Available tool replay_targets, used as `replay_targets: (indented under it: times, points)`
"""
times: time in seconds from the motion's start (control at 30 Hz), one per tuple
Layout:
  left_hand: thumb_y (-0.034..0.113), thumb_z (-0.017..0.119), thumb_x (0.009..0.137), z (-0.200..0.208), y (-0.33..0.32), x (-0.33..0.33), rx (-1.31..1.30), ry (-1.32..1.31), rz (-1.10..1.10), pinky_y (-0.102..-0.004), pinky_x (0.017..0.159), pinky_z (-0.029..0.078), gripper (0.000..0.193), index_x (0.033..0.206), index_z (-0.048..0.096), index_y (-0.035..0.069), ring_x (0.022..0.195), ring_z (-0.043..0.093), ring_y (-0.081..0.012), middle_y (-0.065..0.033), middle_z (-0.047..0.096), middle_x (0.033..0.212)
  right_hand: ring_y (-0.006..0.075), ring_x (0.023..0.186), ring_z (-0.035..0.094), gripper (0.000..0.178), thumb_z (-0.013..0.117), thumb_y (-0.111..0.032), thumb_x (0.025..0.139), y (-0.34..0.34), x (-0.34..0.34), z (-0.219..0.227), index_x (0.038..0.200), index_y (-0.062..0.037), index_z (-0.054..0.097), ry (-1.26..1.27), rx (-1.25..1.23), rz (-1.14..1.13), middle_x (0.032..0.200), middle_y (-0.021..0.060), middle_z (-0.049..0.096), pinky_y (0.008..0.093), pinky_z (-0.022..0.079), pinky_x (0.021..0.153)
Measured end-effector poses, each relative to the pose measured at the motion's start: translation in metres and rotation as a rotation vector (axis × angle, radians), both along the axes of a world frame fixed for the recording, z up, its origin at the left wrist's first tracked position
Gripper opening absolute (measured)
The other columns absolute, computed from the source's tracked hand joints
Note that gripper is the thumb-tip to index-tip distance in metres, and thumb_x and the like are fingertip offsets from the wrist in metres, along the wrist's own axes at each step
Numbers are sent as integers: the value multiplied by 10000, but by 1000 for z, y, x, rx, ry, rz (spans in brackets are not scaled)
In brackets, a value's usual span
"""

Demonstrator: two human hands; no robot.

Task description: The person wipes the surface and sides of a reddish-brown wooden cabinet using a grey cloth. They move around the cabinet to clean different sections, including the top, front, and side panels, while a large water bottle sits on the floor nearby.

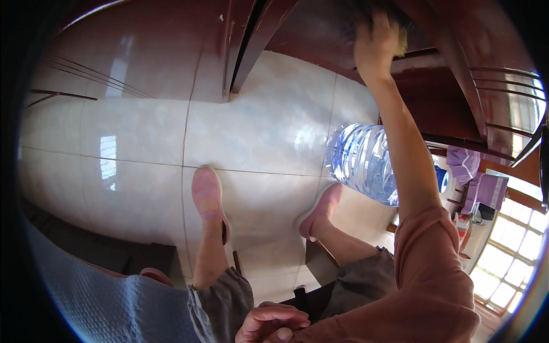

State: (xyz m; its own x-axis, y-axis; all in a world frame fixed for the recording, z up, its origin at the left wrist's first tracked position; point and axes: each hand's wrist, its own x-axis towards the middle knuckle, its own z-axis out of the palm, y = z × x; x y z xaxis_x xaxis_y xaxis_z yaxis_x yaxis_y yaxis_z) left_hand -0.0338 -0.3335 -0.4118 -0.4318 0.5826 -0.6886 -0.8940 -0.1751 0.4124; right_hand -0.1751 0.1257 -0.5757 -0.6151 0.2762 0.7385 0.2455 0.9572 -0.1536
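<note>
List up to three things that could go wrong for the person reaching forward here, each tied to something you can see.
1. The right hand presses a cloth-like pad on dark wooden furniture at full stretch; balance may go.
2. The glossy tiled floor looks slippery under the pink shoes.
3. The big water bottle sits beside the right foot; a step could hit it.

A large clear blue water bottle (363,163) lies on the floor tiles.
</note>
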Motion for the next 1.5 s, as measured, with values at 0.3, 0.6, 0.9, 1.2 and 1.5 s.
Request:
replay_targets:
  times: [0.3,0.6,0.9,1.2,1.5]
  points:
    - [105,602,1018,-12,-6,-4,4,27,-24,-328,904,512,238,1201,591,-47,978,653,-212,-203,664,1136,316,1073,683,346,599,-62,919,0,-15,-180,1220,-202,695,-643,89,37,1311,40,612,439,590,822]
    - [117,609,1014,0,3,-4,7,29,-20,-310,858,525,230,1176,601,-47,941,659,-203,-219,670,1100,296,928,662,323,628,36,926,35,60,-138,1211,-113,653,286,-954,-341,1176,103,671,410,537,835]
    - [91,606,999,-1,-1,1,15,28,50,-316,872,537,217,1173,600,-39,950,658,-212,-214,669,1104,287,1266,543,486,556,-237,1031,80,86,42,1496,-159,437,910,-1344,124,1470,109,534,460,479,1063]
    - [102,601,1006,-2,-1,-8,9,21,6,-341,888,531,214,1179,603,-24,957,662,-221,-193,663,1108,278,1271,583,442,537,-145,1032,139,112,-61,1473,-140,495,972,-1224,-466,1437,90,587,444,513,1092]
    - [117,605,1011,-1,15,-6,-32,7,-20,-327,889,521,219,1179,605,-23,952,652,-201,-175,673,1075,260,1188,613,369,462,-223,1064,55,21,-124,1414,-168,562,1067,-1750,-747,1430,72,590,411,502,1043]
